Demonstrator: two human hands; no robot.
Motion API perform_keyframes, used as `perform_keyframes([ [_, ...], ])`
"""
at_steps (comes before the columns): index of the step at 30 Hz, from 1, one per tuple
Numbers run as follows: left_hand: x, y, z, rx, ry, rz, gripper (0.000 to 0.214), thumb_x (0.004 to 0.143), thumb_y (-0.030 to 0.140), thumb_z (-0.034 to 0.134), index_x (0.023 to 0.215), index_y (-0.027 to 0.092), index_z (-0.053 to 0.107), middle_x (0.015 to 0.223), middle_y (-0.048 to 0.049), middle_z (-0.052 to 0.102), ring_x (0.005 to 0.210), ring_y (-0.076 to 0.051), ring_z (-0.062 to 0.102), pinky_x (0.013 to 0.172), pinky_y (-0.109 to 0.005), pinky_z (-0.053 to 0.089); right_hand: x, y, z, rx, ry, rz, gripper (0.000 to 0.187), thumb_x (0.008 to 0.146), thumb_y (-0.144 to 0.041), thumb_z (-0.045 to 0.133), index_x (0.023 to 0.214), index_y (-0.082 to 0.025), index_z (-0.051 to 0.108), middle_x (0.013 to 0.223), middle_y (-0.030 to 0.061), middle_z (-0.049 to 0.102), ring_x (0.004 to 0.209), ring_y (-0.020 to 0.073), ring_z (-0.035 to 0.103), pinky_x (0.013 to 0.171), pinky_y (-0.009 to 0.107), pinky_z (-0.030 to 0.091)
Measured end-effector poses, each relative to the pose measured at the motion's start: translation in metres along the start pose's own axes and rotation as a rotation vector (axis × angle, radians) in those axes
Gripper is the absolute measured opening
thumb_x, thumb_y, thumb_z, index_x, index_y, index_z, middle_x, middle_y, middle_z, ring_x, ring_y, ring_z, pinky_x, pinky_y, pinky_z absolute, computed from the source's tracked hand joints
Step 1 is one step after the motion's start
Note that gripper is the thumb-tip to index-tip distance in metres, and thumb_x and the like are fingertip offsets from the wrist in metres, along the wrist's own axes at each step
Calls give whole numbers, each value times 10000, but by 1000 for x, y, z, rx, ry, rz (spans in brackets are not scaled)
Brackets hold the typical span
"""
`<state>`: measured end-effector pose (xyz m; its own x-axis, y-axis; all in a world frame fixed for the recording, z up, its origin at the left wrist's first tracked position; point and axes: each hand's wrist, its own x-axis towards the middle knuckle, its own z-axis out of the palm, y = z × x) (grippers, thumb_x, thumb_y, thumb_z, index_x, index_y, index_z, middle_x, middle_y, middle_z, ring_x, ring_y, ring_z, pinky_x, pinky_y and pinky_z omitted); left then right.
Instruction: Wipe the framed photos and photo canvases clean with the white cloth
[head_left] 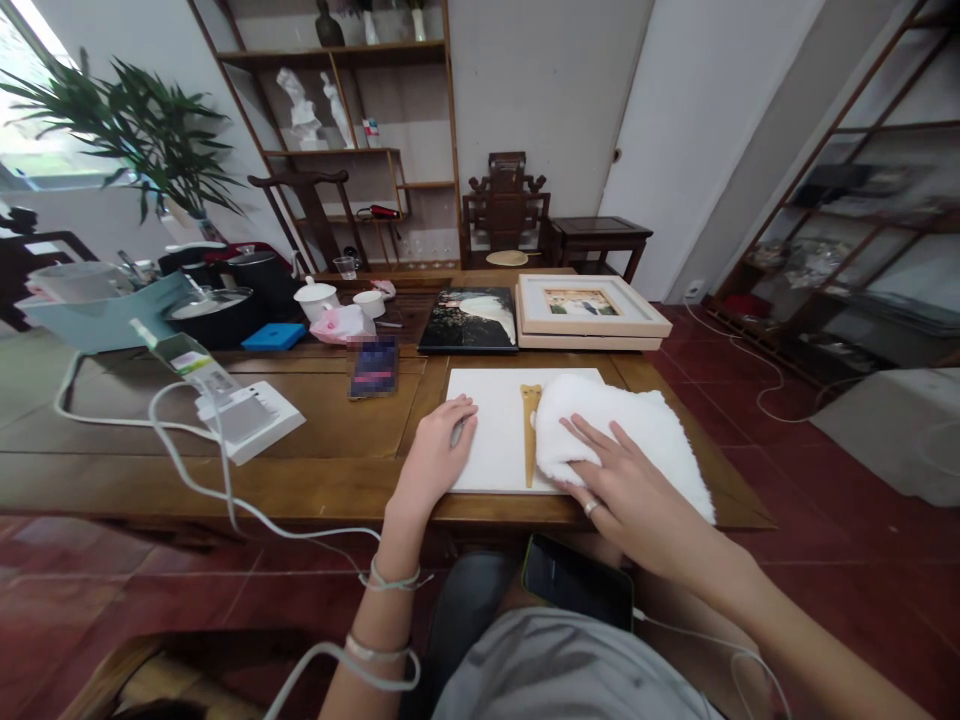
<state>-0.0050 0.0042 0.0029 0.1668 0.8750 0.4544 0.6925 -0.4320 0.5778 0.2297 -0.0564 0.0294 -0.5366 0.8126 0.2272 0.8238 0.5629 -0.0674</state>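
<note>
A white panel (pixel 495 425) lies flat on the wooden table (pixel 337 430) in front of me. My left hand (pixel 435 455) rests on its left edge with the fingers curled lightly against it. My right hand (pixel 619 480) lies flat, fingers spread, on a white fluffy cloth (pixel 637 420) that covers the panel's right side. A slim tan wooden tool (pixel 530 430) lies on the panel just left of the cloth. A ring shows on my right hand.
Stacked picture frames (pixel 592 310) and a dark print (pixel 469 320) lie behind the panel. A phone (pixel 373 368), a white power strip (pixel 251 420) with cables, tea ware and pots fill the left. Another phone (pixel 577 580) rests on my lap.
</note>
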Motion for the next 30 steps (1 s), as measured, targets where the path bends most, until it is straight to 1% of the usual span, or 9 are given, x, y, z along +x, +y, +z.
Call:
perform_keyframes([
  [4, 0, -1, 0, 3, 4, 4, 237, 877, 219, 495, 1000, 155, 688, 1150, -120, 672, 1146, -236, 589, 1022, -423, 435, 10, 8, 1, 33, -7, -20, 336, 924, -212, 367, 1028, -167, 683, 1337, 150, 529, 1367, 271, 281, 1076, 561, 255],
  [9, 0, -1, 0, -2, 3, 2, 241, 880, 216, 493, 1001, 141, 688, 1148, -126, 672, 1146, -235, 588, 1022, -418, 435, 29, 26, 5, 58, 9, -33, 340, 941, -266, 379, 1113, -159, 653, 1334, 153, 530, 1360, 276, 296, 1076, 564, 250],
  [12, 0, 0, 0, -2, -2, -5, 247, 881, 213, 494, 1013, 131, 686, 1156, -130, 668, 1154, -231, 583, 1030, -409, 429, 40, 34, 7, 67, -23, -15, 358, 951, -297, 370, 1147, -157, 635, 1327, 142, 541, 1364, 268, 287, 1087, 552, 232],
  [14, 0, 0, 0, -2, -3, -7, 247, 880, 210, 495, 1017, 130, 686, 1158, -129, 667, 1156, -228, 581, 1034, -407, 426, 44, 36, 8, 63, -37, 6, 369, 954, -310, 362, 1154, -153, 629, 1348, 146, 519, 1367, 263, 282, 1088, 543, 235],
  [17, 0, -1, 0, 1, 1, -5, 243, 879, 207, 499, 1017, 135, 686, 1157, -124, 669, 1153, -228, 583, 1029, -410, 431, 43, 29, 10, 29, -20, 32, 348, 944, -272, 367, 1102, -138, 647, 1356, 162, 506, 1369, 262, 276, 1083, 538, 245],
  [20, 0, -2, 1, 6, 3, -4, 248, 880, 205, 499, 1028, 127, 682, 1160, -127, 667, 1152, -225, 584, 1031, -402, 431, 36, 15, 11, -21, 15, 54, 320, 920, -215, 390, 1057, -127, 665, 1362, 183, 493, 1363, 282, 288, 1074, 555, 248],
  [23, 0, -2, 1, 9, 4, 0, 249, 881, 205, 499, 1031, 124, 681, 1161, -129, 666, 1154, -221, 582, 1033, -391, 429, 27, 2, 10, -31, 44, 57, 314, 918, -218, 403, 1042, -129, 678, 1389, 201, 450, 1352, 309, 305, 1067, 576, 245],
  [26, 0, -2, 1, 16, 0, 2, 244, 880, 205, 501, 1027, 135, 683, 1162, -122, 666, 1154, -224, 583, 1031, -396, 431, 19, -3, 9, -1, 59, 12, 294, 920, -231, 427, 1022, -147, 690, 1414, 191, 420, 1355, 306, 299, 1079, 565, 235],
  [30, 0, -2, 1, 22, -1, 5, 243, 876, 200, 505, 1025, 124, 683, 1157, -130, 667, 1146, -229, 588, 1028, -399, 433, 11, -2, 7, 41, 45, -100, 250, 901, -194, 459, 983, -165, 693, 1447, 153, 386, 1371, 284, 265, 1104, 542, 210],
])
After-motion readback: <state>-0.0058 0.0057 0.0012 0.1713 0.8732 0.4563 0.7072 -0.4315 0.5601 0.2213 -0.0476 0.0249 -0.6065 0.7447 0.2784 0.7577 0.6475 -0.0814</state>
